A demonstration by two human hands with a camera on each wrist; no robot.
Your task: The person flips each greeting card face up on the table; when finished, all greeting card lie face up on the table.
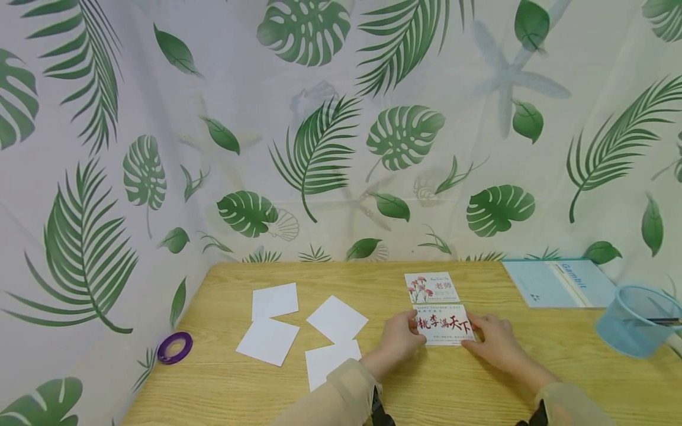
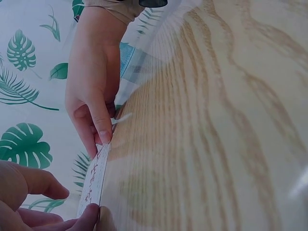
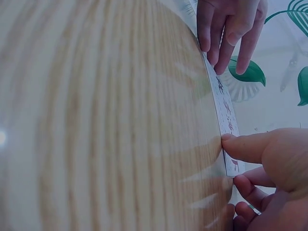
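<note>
A white card (image 1: pixel 444 325) printed with red and black characters lies on the wooden table (image 1: pixel 426 390), near the middle. My left hand (image 1: pixel 398 338) holds its left end, thumb tip on the edge. My right hand (image 1: pixel 492 342) holds the right end the same way. In the left wrist view the card (image 2: pixel 94 180) is seen edge-on, between my left hand (image 2: pixel 24 192) and the fingertips of my right hand (image 2: pixel 94 72). The right wrist view shows a finger of my right hand (image 3: pixel 284 154) against the card (image 3: pixel 224 106), with my left hand (image 3: pixel 231 24) at the far end.
A second card (image 1: pixel 431 287) with red flowers lies just behind the held one. Several blank white cards (image 1: pixel 337 319) are spread to the left, with a purple tape roll (image 1: pixel 174 347) at the table's left edge. A blue notebook (image 1: pixel 559 283) and a blue mesh basket (image 1: pixel 636 319) sit at the right.
</note>
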